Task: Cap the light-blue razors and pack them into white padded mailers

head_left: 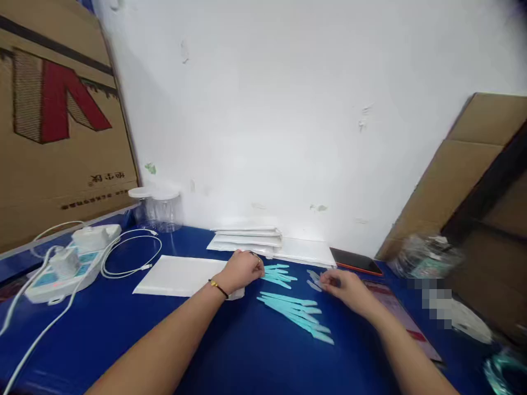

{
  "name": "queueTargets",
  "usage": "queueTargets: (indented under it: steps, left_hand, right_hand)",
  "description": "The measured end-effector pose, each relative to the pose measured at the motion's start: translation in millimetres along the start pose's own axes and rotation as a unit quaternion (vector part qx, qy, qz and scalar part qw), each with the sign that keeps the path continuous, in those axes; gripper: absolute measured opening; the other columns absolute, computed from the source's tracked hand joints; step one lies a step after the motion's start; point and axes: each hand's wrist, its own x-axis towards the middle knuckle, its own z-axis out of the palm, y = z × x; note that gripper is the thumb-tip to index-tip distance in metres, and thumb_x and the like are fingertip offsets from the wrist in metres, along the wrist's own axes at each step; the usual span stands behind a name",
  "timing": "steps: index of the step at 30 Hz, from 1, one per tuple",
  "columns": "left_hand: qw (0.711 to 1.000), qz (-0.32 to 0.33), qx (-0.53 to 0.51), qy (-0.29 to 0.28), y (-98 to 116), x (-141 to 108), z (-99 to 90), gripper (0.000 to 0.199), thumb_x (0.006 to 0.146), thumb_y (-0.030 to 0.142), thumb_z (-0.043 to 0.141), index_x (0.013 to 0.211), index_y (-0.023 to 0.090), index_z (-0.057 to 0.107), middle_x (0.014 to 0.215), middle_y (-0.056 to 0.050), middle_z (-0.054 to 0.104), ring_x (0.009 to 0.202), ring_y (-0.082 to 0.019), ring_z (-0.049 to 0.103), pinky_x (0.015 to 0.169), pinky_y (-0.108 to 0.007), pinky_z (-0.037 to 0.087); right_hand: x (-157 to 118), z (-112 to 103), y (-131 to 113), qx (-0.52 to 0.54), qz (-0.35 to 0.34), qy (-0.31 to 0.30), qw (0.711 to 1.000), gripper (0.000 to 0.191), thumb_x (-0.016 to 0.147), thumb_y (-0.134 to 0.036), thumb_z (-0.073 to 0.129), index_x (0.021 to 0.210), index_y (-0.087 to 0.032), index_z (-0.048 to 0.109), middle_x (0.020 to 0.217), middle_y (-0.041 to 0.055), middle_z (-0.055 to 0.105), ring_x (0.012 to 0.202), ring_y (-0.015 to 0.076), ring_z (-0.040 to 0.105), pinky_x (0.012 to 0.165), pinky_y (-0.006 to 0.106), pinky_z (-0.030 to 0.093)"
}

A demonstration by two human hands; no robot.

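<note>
My left hand (246, 269) is closed at the narrow ends of a small fan of slim teal plastic sticks that look like eyebrow razors (280, 276); its fingertips are partly hidden. Nearer to me, a second fan of the same teal razors (296, 314) lies on the blue tabletop (247, 351). To the right, my right hand (343, 288) has thumb and fingers drawn together at several small clear plastic pieces (314, 280), which resemble blade covers. Whether one is pinched in the fingertips is too small to make out.
White flat packets (247, 239) are stacked by the wall, with another white packet (181, 275) left of my left hand. A phone (356, 261) lies behind my right hand. A power strip (74, 263) with cables and clear jars (162, 211) stand left. Cardboard (448, 159) leans right.
</note>
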Motion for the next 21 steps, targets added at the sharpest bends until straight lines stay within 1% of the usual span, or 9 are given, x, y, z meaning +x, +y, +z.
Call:
queueTargets:
  steps: [2,4,8,10,12,14,18,20,21]
  left_hand:
    - [1.0,0.001,-0.009,0.028,6,-1,0.4,0.015,0.078,0.032,0.062,0.09,0.025,0.067,0.088,0.0,0.068,0.088,-0.019,0.059,0.077,-0.03,0.035]
    - [0.999,0.015,-0.022,0.035,13,-2,1.3,0.018,0.076,0.035,0.064,0.092,0.026,0.066,0.091,0.0,0.067,0.089,-0.019,0.058,0.077,-0.029,0.035]
    - [0.996,0.078,-0.053,-0.004,27,-7,5.5,0.013,0.075,0.037,0.066,0.083,0.027,0.066,0.083,0.004,0.067,0.083,-0.016,0.059,0.075,-0.028,0.033]
    - [0.994,0.091,-0.055,-0.02,31,-8,8.1,0.014,0.073,0.037,0.068,0.082,0.027,0.066,0.08,0.005,0.067,0.08,-0.015,0.06,0.072,-0.027,0.033]
    - [0.994,0.092,-0.057,-0.027,33,-9,10.1,0.012,0.073,0.035,0.069,0.081,0.026,0.065,0.078,0.006,0.067,0.077,-0.014,0.06,0.07,-0.026,0.033]
    - [0.994,0.092,-0.057,-0.031,32,-9,10.9,0.009,0.074,0.032,0.068,0.08,0.026,0.065,0.074,0.007,0.067,0.074,-0.013,0.06,0.068,-0.025,0.032]
    - [0.994,0.102,-0.028,-0.018,34,-9,10.0,0.007,0.075,0.031,0.065,0.078,0.025,0.064,0.075,0.006,0.068,0.072,-0.014,0.061,0.065,-0.025,0.033]
    - [0.994,0.106,0.0,-0.008,37,-10,8.5,0.004,0.078,0.026,0.062,0.076,0.024,0.064,0.076,0.004,0.069,0.073,-0.014,0.061,0.064,-0.025,0.033]
    - [0.994,0.107,0.012,-0.005,38,-10,7.3,0.006,0.079,0.023,0.059,0.075,0.023,0.064,0.076,0.004,0.069,0.073,-0.015,0.061,0.065,-0.025,0.033]
  right_hand:
    - [-1,-2,-6,-0.005,-0.024,0.018,1.0,0.015,0.08,-0.029,0.053,0.082,-0.019,0.064,0.083,0.0044,0.065,0.077,0.0197,0.059,0.071,0.03,0.044]
    - [-2,-2,-14,-0.005,-0.045,0.014,0.999,0.015,0.08,-0.029,0.054,0.083,-0.02,0.065,0.087,0.0045,0.064,0.079,0.0194,0.058,0.071,0.029,0.043]
    - [-7,7,-30,-0.003,-0.075,-0.046,0.996,0.009,0.078,-0.027,0.06,0.08,-0.022,0.066,0.082,0.0024,0.06,0.076,0.0179,0.058,0.068,0.027,0.043]
    - [-8,13,-36,-0.02,-0.08,-0.06,0.995,0.007,0.075,-0.026,0.063,0.08,-0.022,0.065,0.081,0.0013,0.06,0.074,0.0172,0.057,0.065,0.026,0.042]
    - [-7,19,-40,-0.033,-0.087,-0.067,0.993,0.004,0.075,-0.024,0.062,0.079,-0.022,0.064,0.079,0.0002,0.059,0.071,0.0159,0.056,0.062,0.025,0.041]
    - [-6,23,-43,-0.045,-0.102,-0.066,0.992,0.004,0.078,-0.021,0.059,0.078,-0.022,0.063,0.076,-0.0004,0.059,0.068,0.0145,0.055,0.061,0.024,0.04]
    - [-5,28,-51,-0.088,-0.147,-0.035,0.985,0.011,0.08,-0.015,0.051,0.078,-0.021,0.061,0.077,0.0005,0.06,0.069,0.0145,0.053,0.065,0.026,0.041]
    - [-5,29,-55,-0.097,-0.157,-0.029,0.982,0.011,0.08,-0.014,0.051,0.078,-0.02,0.06,0.077,0.0009,0.06,0.07,0.0147,0.053,0.064,0.025,0.04]
    - [-5,29,-56,-0.095,-0.158,-0.029,0.982,0.011,0.08,-0.015,0.051,0.079,-0.02,0.06,0.078,0.001,0.059,0.07,0.0148,0.053,0.063,0.025,0.04]
